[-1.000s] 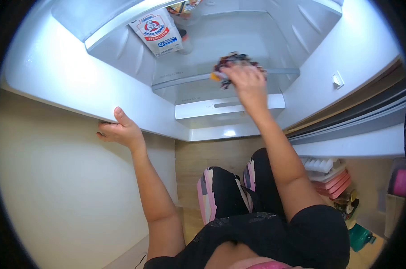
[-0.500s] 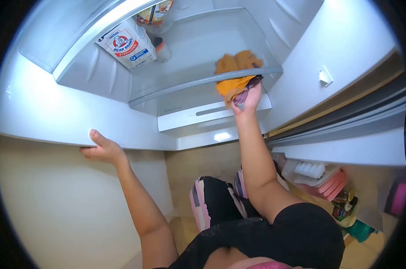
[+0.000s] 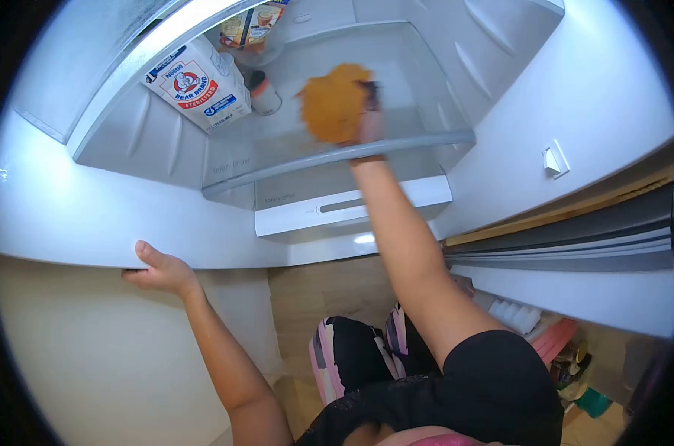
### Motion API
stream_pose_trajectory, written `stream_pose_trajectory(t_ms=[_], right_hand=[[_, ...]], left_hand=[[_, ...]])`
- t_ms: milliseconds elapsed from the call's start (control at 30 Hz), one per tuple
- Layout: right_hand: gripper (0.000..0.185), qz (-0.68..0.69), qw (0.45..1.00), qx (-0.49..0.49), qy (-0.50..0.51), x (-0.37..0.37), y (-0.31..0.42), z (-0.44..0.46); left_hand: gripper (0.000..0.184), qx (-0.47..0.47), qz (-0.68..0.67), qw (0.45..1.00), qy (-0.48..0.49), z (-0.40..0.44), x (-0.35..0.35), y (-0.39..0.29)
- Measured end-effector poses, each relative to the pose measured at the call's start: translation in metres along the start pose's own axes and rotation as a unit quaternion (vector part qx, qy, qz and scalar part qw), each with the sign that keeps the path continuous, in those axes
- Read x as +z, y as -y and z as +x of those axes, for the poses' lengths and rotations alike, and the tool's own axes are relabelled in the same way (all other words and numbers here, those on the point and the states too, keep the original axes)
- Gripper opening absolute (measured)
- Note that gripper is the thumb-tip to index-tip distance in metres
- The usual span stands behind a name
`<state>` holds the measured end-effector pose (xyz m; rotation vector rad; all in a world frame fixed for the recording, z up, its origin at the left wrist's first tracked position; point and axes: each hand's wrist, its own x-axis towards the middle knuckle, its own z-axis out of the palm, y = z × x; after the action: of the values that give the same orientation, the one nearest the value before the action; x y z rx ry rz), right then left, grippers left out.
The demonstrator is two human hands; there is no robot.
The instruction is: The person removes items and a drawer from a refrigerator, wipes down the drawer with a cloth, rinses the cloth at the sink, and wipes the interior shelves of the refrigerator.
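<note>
My right hand (image 3: 368, 132), blurred by motion, holds an orange and dark cloth (image 3: 333, 102) beneath the clear glass shelf (image 3: 418, 141) of the fridge; the shelf's front bar crosses my wrist. Whether the cloth touches the glass I cannot tell. My left hand (image 3: 162, 273) grips the lower edge of the white fridge body (image 3: 76, 215), thumb on top and fingers curled under it. Left of the cloth stand a white Bear Brand carton (image 3: 199, 88) and a small jar with a dark lid (image 3: 265, 94).
A patterned food pouch (image 3: 251, 26) sits at the upper left in a clear container. Below is a white drawer front (image 3: 352, 206). At the right are a door switch (image 3: 555, 159), the open fridge door (image 3: 567, 279) and, under it, a white ice tray (image 3: 514, 316).
My right hand has moved left and farther in with the cloth, which has spread out with its orange side showing. My left hand keeps its hold on the edge as the view shifts.
</note>
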<state>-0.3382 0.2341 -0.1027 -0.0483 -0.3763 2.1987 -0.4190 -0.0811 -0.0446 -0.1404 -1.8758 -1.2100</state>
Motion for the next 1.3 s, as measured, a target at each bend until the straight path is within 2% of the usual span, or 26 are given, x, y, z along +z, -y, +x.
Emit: stream_pose_trajectory(t_ms=[33, 67, 200, 233, 300, 400, 433, 467, 500, 567, 633, 667, 733, 867, 967, 1033, 1167, 1233, 1300], right_hand=[[0.034, 0.043, 0.999, 0.006, 0.022, -0.002, 0.031, 0.001], [0.038, 0.041, 0.996, -0.032, 0.070, -0.018, 0.057, 0.011], [0.041, 0.035, 0.974, -0.100, 0.198, -0.042, 0.060, 0.060], [0.041, 0.034, 0.974, -0.098, 0.200, -0.040, 0.049, 0.067], [0.041, 0.116, 0.982, -0.007, 0.146, -0.019, 0.008, 0.076], [0.042, 0.090, 0.989, 0.044, 0.105, -0.019, -0.023, 0.086], [0.042, 0.089, 0.989, 0.045, 0.105, -0.030, -0.022, 0.104], [0.044, -0.014, 0.997, -0.063, 0.032, -0.062, -0.021, 0.143], [0.045, -0.119, 0.978, -0.169, -0.040, -0.082, -0.014, 0.165], [0.048, -0.058, 0.992, -0.082, -0.071, -0.026, 0.044, 0.115], [0.047, 0.009, 0.997, -0.074, 0.022, -0.042, 0.075, 0.136], [0.047, 0.012, 0.997, -0.070, 0.024, -0.041, 0.075, 0.137], [0.044, -0.092, 0.990, -0.097, -0.039, -0.039, 0.070, 0.140], [0.041, -0.034, 0.997, -0.062, -0.019, -0.051, 0.045, 0.160], [0.041, -0.094, 0.993, -0.043, -0.056, -0.053, 0.019, 0.166], [0.041, -0.040, 0.998, -0.039, 0.025, -0.079, 0.000, 0.194], [0.041, -0.127, 0.990, -0.055, 0.009, -0.052, 0.054, 0.155], [0.042, 0.048, 0.998, -0.036, 0.024, -0.061, 0.075, 0.160], [0.043, -0.009, 0.998, -0.059, 0.010, -0.049, 0.067, 0.153]], left_hand=[[0.055, -0.008, -0.015, 1.000, -0.004, -0.001, 0.002, -0.001], [0.055, -0.008, -0.015, 1.000, -0.006, -0.001, 0.004, 0.001], [0.054, -0.014, -0.030, 0.999, -0.011, -0.002, 0.005, 0.003], [0.055, -0.019, -0.035, 0.999, -0.011, -0.002, 0.005, 0.004], [0.056, -0.022, -0.046, 0.999, -0.006, -0.001, 0.006, 0.008], [0.059, -0.032, -0.065, 0.997, -0.001, -0.002, 0.007, 0.007], [0.060, -0.041, -0.071, 0.997, 0.003, -0.002, 0.007, 0.007], [0.060, -0.041, -0.069, 0.997, 0.002, -0.001, 0.006, 0.008], [0.061, -0.047, -0.075, 0.996, 0.010, -0.001, 0.007, 0.010], [0.063, -0.051, -0.078, 0.996, 0.013, -0.002, 0.007, 0.011], [0.066, -0.063, -0.091, 0.994, 0.008, -0.003, 0.008, 0.009], [0.066, -0.061, -0.088, 0.994, 0.004, -0.003, 0.008, 0.008], [0.068, -0.059, -0.088, 0.994, 0.004, -0.004, 0.008, 0.010], [0.069, -0.042, -0.089, 0.995, 0.013, -0.004, 0.007, 0.017], [0.069, -0.030, -0.079, 0.996, 0.010, -0.008, 0.008, 0.016], [0.068, -0.038, -0.062, 0.997, -0.003, -0.010, 0.008, 0.006], [0.067, -0.047, -0.048, 0.998, 0.002, -0.009, 0.008, 0.013], [0.066, -0.025, -0.066, 0.998, 0.002, -0.010, 0.008, 0.018], [0.066, -0.041, -0.064, 0.997, 0.003, -0.013, 0.009, 0.013]])
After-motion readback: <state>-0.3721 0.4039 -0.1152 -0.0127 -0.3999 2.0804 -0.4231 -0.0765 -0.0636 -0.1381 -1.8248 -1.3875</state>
